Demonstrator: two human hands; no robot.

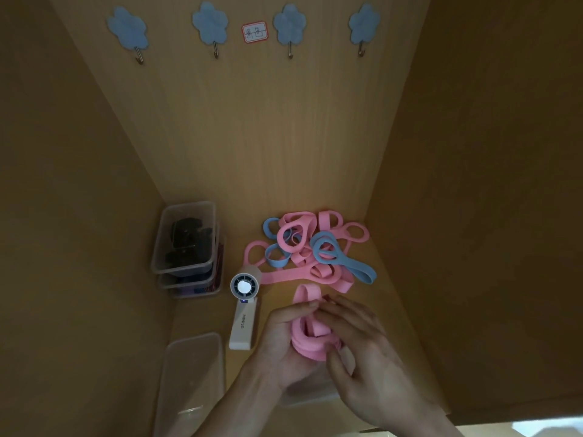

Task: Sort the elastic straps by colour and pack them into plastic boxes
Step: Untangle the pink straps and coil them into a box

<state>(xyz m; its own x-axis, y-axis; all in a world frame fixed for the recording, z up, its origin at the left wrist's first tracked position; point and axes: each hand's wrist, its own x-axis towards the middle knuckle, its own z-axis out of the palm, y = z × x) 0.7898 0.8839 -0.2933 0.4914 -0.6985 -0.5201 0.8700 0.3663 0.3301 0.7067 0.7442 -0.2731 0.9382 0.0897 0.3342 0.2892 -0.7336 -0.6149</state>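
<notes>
Low in the frame's centre, the left hand (282,342) and right hand (366,354) hold a folded pink strap bundle (310,331), fingers curled round it. Just above lies the mixed strap pile (307,247); stacked plastic boxes (186,247) stand at left.

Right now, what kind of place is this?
Likely a wood-panelled storage cubby or desk nook: wood-grain panels close it in on three sides, blue flower hooks line the back panel, plastic boxes stack in the left corner.
</notes>
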